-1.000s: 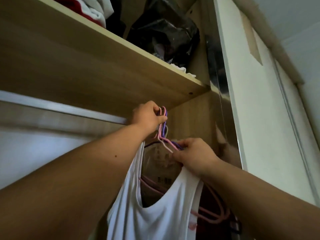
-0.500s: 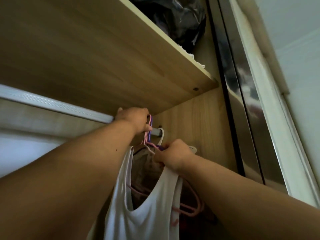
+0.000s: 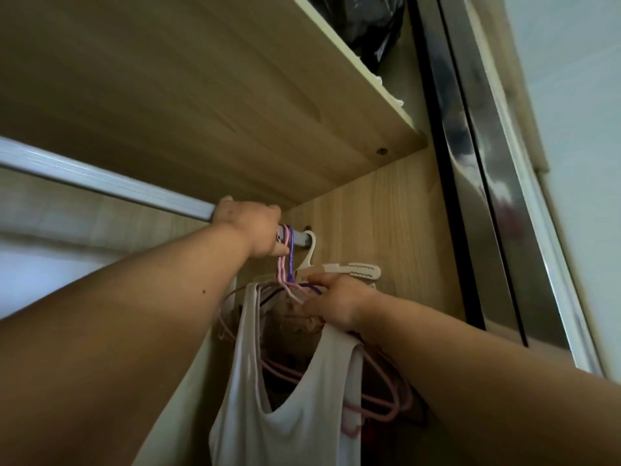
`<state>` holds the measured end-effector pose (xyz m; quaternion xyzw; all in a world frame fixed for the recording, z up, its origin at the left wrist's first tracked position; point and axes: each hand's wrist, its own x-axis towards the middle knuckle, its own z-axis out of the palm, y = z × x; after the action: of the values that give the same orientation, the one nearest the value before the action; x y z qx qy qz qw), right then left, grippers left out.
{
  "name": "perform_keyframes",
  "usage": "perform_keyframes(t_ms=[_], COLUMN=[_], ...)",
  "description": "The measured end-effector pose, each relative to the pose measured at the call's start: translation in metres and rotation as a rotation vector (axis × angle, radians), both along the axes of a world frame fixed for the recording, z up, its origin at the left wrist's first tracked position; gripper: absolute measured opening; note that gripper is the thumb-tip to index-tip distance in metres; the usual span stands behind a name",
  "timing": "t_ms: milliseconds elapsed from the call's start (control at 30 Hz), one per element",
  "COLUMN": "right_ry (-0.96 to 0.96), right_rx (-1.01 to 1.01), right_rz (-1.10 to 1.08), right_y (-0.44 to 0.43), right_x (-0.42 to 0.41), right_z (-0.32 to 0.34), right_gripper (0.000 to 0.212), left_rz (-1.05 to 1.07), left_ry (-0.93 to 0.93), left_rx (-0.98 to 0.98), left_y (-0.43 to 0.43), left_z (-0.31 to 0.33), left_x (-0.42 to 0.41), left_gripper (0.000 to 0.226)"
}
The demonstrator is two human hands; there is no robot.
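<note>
Inside a wooden wardrobe (image 3: 386, 210), a white vest top (image 3: 302, 432) is being carried on a pink hanger (image 3: 280, 272), its hook being looped over the metal rail (image 3: 100, 183) directly at 12 o'clock of the garment. A purple hanger (image 3: 291, 250) is being held on the rail just beside it, with a white hanger (image 3: 353, 269) at its 3 o'clock. More pink hangers (image 3: 386, 412) are being crowded behind the top. On the wooden shelf (image 3: 235, 112) above, a black plastic bag (image 3: 376, 28) is being stored at 1 o'clock of the scene. The wardrobe is being bordered at 3 o'clock by a reflective sliding door (image 3: 487, 196) and a pale wall (image 3: 571, 95). The left hand (image 3: 248, 230) is being raised and curled over the rail, its thumb touching the pink hook. The right hand (image 3: 336, 304), at 5 o'clock of the left, is being clenched on the pink hanger's shoulder and the top's strap.
</note>
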<state>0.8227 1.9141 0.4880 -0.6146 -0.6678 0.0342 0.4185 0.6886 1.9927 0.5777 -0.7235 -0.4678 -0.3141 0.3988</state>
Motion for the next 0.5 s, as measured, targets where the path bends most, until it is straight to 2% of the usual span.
perform_keyframes(t_ms=[133,233,333,400,500], right_ry=[-0.098,-0.227,-0.352,-0.445,-0.483], right_rx=[-0.023,-0.034,0.120,0.250,0.341], right_rz=[-0.049,-0.143,-0.216,-0.201,-0.158], right_y=[-0.013,-0.022,-0.047,-0.075,-0.128], right_x=[-0.002,-0.003,-0.002,0.000,0.008], right_z=[-0.005,-0.011,-0.020,-0.024,-0.035], right_gripper=[0.043,0.071,0.092,0.093,0.093], left_rz=[0.023,-0.020,-0.310,-0.464,-0.634], left_ry=[-0.023,-0.024,-0.176,-0.260,-0.262], left_rx=[-0.011,-0.023,0.001,0.046,0.097], left_y=[-0.005,-0.013,-0.037,-0.064,-0.114], left_z=[-0.006,-0.020,-0.041,-0.057,-0.091], left_x=[-0.008,-0.014,-0.020,-0.023,-0.020], left_gripper=[0.057,0.068,0.068,0.065,0.064])
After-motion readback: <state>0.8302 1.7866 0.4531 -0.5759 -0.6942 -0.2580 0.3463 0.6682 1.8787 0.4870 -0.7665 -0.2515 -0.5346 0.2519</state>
